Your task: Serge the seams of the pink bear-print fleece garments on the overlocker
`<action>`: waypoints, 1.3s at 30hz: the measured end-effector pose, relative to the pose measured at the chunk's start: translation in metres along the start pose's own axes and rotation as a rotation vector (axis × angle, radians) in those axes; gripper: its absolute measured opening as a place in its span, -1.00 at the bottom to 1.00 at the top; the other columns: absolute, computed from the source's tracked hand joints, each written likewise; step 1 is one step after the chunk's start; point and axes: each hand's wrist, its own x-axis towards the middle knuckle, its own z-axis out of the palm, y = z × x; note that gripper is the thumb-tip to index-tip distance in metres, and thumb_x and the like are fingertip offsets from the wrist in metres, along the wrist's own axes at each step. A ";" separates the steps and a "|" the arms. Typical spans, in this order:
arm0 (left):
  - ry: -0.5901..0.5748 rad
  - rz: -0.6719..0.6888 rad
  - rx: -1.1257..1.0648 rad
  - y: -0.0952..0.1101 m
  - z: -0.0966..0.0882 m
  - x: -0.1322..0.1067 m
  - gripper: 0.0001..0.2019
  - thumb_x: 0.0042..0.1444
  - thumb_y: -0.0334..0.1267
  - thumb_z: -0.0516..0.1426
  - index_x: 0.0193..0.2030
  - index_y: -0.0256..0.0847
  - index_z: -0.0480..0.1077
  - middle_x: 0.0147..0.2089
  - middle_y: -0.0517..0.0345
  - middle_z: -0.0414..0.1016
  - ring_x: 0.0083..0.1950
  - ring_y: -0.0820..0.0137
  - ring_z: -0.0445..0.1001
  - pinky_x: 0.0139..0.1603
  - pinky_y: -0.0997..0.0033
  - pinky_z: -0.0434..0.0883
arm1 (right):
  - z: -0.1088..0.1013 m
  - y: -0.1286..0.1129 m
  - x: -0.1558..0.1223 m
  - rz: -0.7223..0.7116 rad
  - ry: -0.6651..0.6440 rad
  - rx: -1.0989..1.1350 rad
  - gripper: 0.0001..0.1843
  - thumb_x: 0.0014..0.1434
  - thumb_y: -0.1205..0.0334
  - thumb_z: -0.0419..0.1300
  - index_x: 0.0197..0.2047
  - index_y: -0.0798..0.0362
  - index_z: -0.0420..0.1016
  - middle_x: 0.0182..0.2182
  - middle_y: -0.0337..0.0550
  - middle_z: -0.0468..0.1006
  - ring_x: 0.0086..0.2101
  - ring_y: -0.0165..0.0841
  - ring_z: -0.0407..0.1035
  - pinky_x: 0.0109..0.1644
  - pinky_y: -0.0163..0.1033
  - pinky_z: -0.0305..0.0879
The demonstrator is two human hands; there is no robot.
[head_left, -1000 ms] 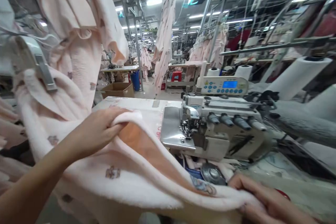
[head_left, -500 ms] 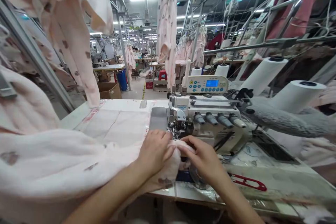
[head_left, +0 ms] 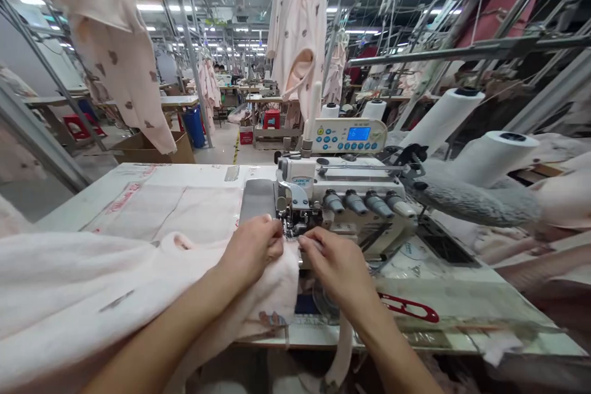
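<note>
A pale pink fleece garment (head_left: pixel 92 289) with small printed figures lies across the sewing table (head_left: pixel 138 197) and drapes off its left front. My left hand (head_left: pixel 252 252) is closed on the fabric's edge just in front of the presser foot (head_left: pixel 293 225) of the white overlock sewing machine (head_left: pixel 346 197). My right hand (head_left: pixel 337 268) pinches the same fabric edge right beside the foot. The two hands are a few centimetres apart.
Red thread snips (head_left: pixel 409 308) lie on the table right of my right hand. The machine's control panel (head_left: pixel 348 134) and white thread cones (head_left: pixel 443 117) stand behind it. Pink garments (head_left: pixel 295 31) hang overhead. A cardboard box (head_left: pixel 148 148) and blue bin (head_left: pixel 194 126) stand beyond the table.
Both hands brought the fabric edge from the table's front up to the machine's presser foot. The camera view has shifted right and down toward the machine.
</note>
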 end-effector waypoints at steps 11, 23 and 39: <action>0.035 0.017 -0.085 -0.005 0.004 0.003 -0.86 -0.03 -0.54 -0.03 -0.46 -0.23 0.23 -0.38 0.23 0.27 -0.39 0.49 0.27 -0.38 0.51 0.17 | 0.021 0.009 -0.005 -0.132 0.302 -0.094 -0.86 0.25 0.30 -0.06 -0.36 0.02 0.22 -0.54 -0.26 0.45 -0.56 -0.33 0.37 -0.50 -0.32 0.08; 0.115 0.047 0.167 -0.006 0.000 0.001 -0.88 0.09 -0.36 0.04 -0.32 -0.21 0.40 -0.28 0.10 0.40 -0.21 0.30 0.36 -0.15 0.30 0.26 | 0.046 0.008 -0.059 -0.096 0.343 0.261 -0.76 0.29 0.14 -0.02 -0.21 0.06 0.40 -0.30 -0.09 0.48 -0.26 -0.29 0.38 -0.21 -0.26 0.29; 0.409 0.419 0.438 -0.001 0.025 -0.030 -0.79 0.12 -0.46 0.03 -0.11 -0.27 0.37 -0.27 0.06 0.40 -0.28 0.30 0.27 -0.28 0.31 0.27 | 0.062 -0.005 -0.061 0.327 0.215 0.746 -0.70 0.08 0.01 0.13 -0.47 0.09 0.43 -0.59 -0.27 0.33 -0.56 -0.43 0.14 -0.54 -0.39 0.06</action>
